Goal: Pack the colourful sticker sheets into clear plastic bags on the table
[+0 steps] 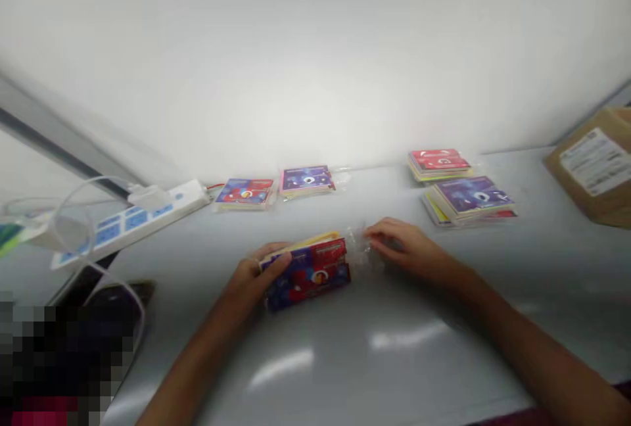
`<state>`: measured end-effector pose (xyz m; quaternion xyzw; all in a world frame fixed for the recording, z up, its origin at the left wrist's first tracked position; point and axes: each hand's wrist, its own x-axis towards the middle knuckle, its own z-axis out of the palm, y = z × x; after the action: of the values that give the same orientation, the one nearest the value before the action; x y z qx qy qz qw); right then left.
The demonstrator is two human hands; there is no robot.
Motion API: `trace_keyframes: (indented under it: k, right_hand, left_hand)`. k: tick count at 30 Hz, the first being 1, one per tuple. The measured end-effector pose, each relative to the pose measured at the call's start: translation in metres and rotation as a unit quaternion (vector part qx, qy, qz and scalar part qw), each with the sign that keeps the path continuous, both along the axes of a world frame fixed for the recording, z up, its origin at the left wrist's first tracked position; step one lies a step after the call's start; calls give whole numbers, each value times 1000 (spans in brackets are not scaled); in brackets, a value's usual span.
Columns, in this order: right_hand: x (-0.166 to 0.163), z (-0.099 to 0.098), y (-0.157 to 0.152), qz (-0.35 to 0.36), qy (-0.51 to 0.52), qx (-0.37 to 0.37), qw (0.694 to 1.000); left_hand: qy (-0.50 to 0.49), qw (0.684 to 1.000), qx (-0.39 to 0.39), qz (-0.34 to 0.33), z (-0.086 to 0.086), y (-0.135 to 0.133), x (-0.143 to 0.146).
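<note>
My left hand (261, 275) grips a stack of red and blue cards (310, 275) in a clear plastic sleeve, thumb across the front and fingers behind. The stack is held tilted above the table, its printed face toward me. At its right end the loose clear plastic (359, 247) of the sleeve sticks out. My right hand (401, 245) has its fingertips pinched on the edge of that plastic. Motion blurs the fingers a little.
Along the back stand a red-blue card pack (245, 192), a purple card pack (308, 180), a red-topped pack (440, 160) and a purple-topped pack (473, 197). A power strip (133, 219) with a white cable lies left. A cardboard box (594, 166) sits right.
</note>
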<state>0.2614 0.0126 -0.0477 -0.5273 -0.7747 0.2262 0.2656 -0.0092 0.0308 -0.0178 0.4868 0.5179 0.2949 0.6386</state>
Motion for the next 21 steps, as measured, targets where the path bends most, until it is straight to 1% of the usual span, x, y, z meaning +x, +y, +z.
trace_keyframes:
  k: [3, 6, 9, 13, 17, 21]
  right_hand:
    - [1, -3, -1, 9, -41, -7, 999]
    - [0, -7, -4, 44, -90, -45, 994]
    - [0, -10, -5, 72, -112, -69, 989]
    - [0, -9, -3, 72, -109, -65, 989]
    - [4, -6, -1, 53, -83, -49, 994]
    - [10, -3, 2, 57, -76, -46, 994]
  left_hand:
    - [-24, 1000, 5, 12, -2, 0, -1]
    - [-26, 999, 12, 32, -3, 1, -1]
    - [-24, 998, 18, 53, -2, 1, 0]
    - [-25, 997, 17, 74, -1, 2, 0]
    - [-25, 996, 33, 77, -2, 2, -1]
    - [-34, 996, 33, 74, -3, 2, -1]
